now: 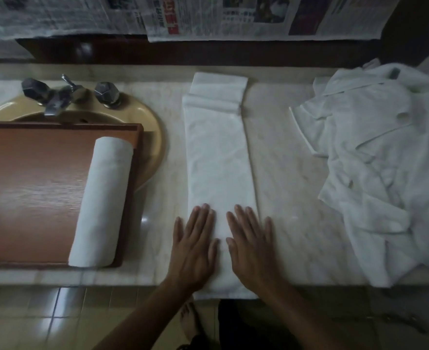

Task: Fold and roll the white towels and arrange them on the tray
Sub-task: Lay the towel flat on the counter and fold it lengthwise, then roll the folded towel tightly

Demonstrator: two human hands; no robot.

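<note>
A white towel (pixel 218 157) lies folded into a long narrow strip on the marble counter, running from the back to the front edge, with a small fold at its far end. My left hand (pixel 194 246) and my right hand (pixel 252 246) both press flat on the strip's near end, fingers straight and spread. A rolled white towel (pixel 101 200) lies along the right side of the brown wooden tray (pixel 31 188), which sits over the sink at the left.
A heap of loose white towels (pixel 380 168) covers the counter's right end. A beige sink (pixel 147 127) with a metal tap (pixel 56 97) is behind the tray. Newspaper sheets (pixel 208 16) hang on the back wall. Tiled floor lies below the counter edge.
</note>
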